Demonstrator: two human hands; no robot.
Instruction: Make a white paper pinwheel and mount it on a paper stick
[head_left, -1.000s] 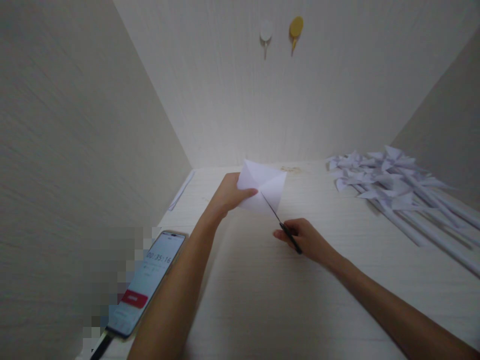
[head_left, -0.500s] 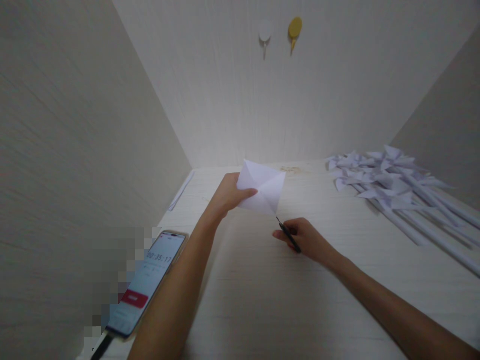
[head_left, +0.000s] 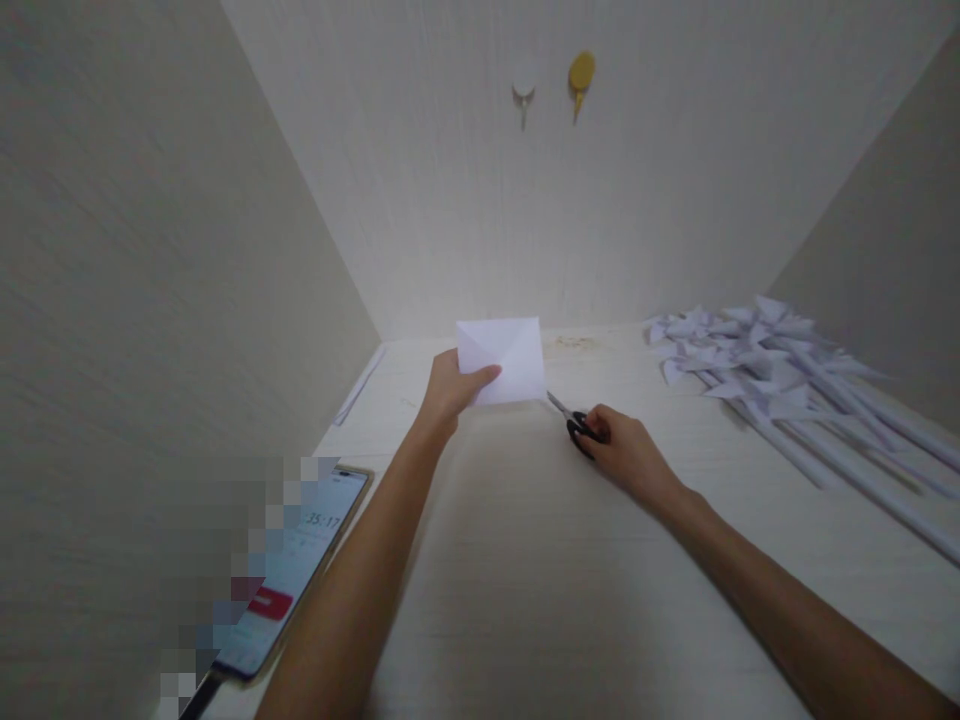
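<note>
A square sheet of white paper [head_left: 517, 350] with diagonal creases is held up near the middle of the view. My left hand [head_left: 454, 388] pinches its left side, thumb on the front face, other fingers hidden behind. My right hand [head_left: 622, 440] grips a pair of scissors [head_left: 577, 425] by their black handles. The blades point up and left, and their tip is close to the paper's lower right corner. Whether the tip touches the paper I cannot tell.
Several white paper pinwheels [head_left: 757, 350] on rolled paper sticks lie at the right. A phone [head_left: 300, 570] with a cable rests at the left, partly pixelated. Folded paper strips [head_left: 360, 385] lie by the left wall. A yellow hook [head_left: 581, 72] and a white hook [head_left: 523, 80] hang on the back wall.
The paper has turned so its edges lie nearly level, and has shifted slightly left. My right hand has moved up and rotated, showing the scissors more from the side.
</note>
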